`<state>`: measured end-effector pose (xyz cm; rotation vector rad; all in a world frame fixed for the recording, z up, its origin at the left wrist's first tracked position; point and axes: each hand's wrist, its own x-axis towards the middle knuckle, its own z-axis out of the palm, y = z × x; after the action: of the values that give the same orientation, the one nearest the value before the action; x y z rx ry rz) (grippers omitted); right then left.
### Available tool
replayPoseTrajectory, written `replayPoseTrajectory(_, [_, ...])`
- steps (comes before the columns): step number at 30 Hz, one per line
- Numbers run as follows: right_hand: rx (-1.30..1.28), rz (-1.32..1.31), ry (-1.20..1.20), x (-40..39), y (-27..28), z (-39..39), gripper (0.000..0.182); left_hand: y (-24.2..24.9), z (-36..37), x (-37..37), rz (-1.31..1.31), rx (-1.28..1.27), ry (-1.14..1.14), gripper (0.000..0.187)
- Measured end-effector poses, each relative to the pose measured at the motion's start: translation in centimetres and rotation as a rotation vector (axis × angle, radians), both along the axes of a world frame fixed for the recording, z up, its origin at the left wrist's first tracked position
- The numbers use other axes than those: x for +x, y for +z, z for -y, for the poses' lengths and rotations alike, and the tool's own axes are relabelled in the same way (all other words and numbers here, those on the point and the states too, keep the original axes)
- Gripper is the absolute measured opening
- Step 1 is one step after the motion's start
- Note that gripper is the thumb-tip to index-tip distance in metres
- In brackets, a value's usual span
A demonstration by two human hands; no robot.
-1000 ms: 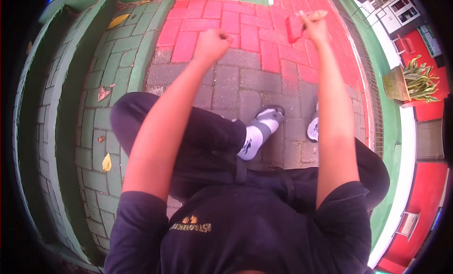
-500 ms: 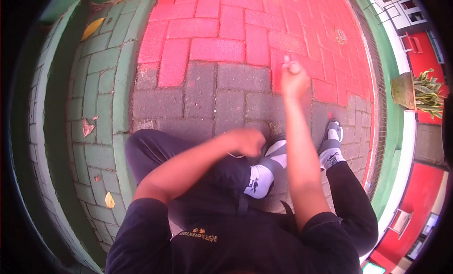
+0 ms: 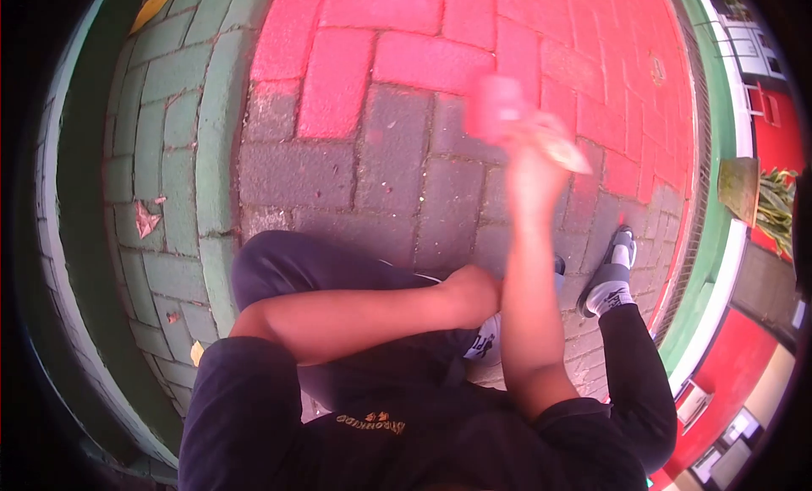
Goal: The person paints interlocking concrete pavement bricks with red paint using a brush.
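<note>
My right hand [image 3: 540,165] is closed around a paintbrush [image 3: 497,106], held over the line where red-painted pavers [image 3: 427,61] meet bare grey pavers [image 3: 296,171]. Motion blurs the brush; its wide head is red and the pale handle end sticks out on the right of my fist. Lower down, my left hand [image 3: 470,296] is curled beside my right forearm and above a white sock [image 3: 486,339]. Its fingertips are hidden, so whatever it may hold I cannot tell.
A green curb [image 3: 222,127] and green bricks [image 3: 161,271] run along the left, with a dry leaf [image 3: 145,219]. To the right lie a drain grating [image 3: 700,136] and a potted plant [image 3: 774,203]. My sandalled foot [image 3: 613,275] rests on the grey pavers.
The brush now shows clearly as my right hand has turned and come slightly down. My left hand has shifted right and down, against the right forearm. The view has swung a little.
</note>
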<state>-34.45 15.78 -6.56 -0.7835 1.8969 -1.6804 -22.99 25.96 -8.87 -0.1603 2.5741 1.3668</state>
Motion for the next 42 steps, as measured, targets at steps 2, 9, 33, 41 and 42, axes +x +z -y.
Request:
replayPoseTrajectory(2, [0.051, -0.454, -0.166, -6.3, -1.9, -1.1, 0.006, 1.5, 2.1, 0.4, -0.018, -0.049, -0.079, 0.016])
replayPoseTrajectory(9, [0.299, -0.134, 0.748, 5.9, 1.3, -1.9, 0.009, -1.7, -0.8, 0.1, 0.075, 0.008, 0.009, 0.023])
replayPoseTrajectory(33, [0.191, -0.568, 0.635, 6.4, -0.2, 1.8, 0.015, -3.0, -2.1, -1.3, 0.107, 0.102, 0.185, 0.027])
replayPoseTrajectory(41, [0.095, -0.28, 0.598, 8.1, 1.7, -2.1, 0.014, 0.6, -1.5, 1.2, 0.049, 0.996, 0.739, 0.033])
replayPoseTrajectory(42, [0.022, -0.341, 0.479, 7.2, 0.7, -1.4, 0.012, 0.1, -1.9, 1.0, 0.044, 1.162, 0.882, 0.034])
